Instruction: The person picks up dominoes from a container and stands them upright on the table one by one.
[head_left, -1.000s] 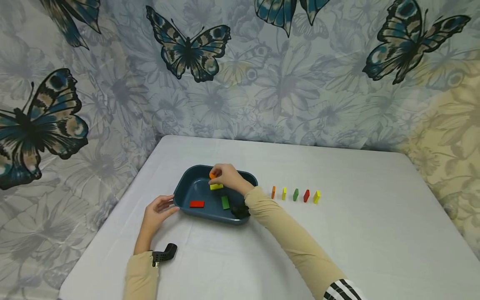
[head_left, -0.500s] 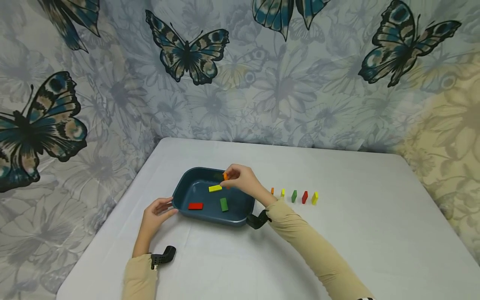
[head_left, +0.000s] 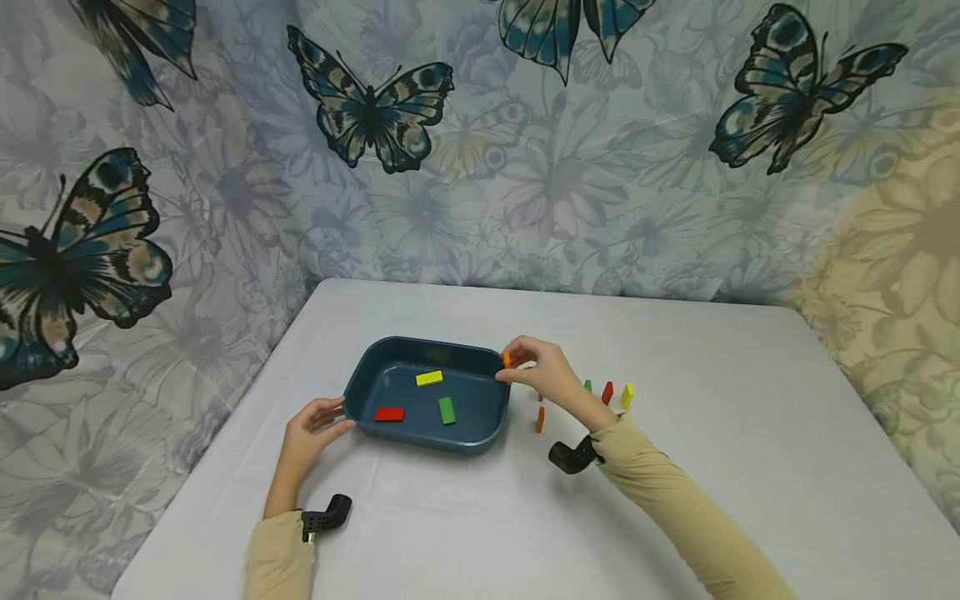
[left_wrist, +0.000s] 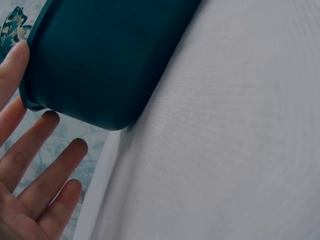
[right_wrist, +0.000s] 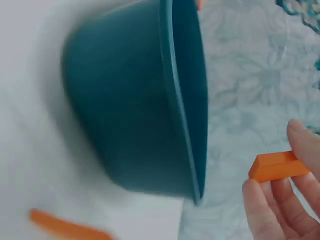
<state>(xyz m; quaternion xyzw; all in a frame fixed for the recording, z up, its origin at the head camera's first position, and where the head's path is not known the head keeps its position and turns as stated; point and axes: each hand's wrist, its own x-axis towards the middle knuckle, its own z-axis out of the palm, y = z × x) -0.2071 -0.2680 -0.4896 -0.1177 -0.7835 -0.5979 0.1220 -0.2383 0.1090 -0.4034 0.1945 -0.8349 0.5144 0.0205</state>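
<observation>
One slim, flat-sided orange block (right_wrist: 277,166) sits pinched in the right hand (head_left: 545,369) near the rim of the blue tray (head_left: 480,408) (the left hand (head_left: 309,432), fingers spread, touches it). White table (head_left: 450,517); butterfly-patterned wall (head_left: 480,225).

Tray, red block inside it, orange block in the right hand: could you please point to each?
Tray (head_left: 414,400): head view, its bare floor.
Red block (head_left: 389,414): head view, its top face.
Orange block (right_wrist: 275,170): right wrist view, a long side.

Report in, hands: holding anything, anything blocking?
Right hand pinching orange block near right rim of tray. Left hand at tray's left end. Possibly in the way: standing blocks nearby.
</observation>
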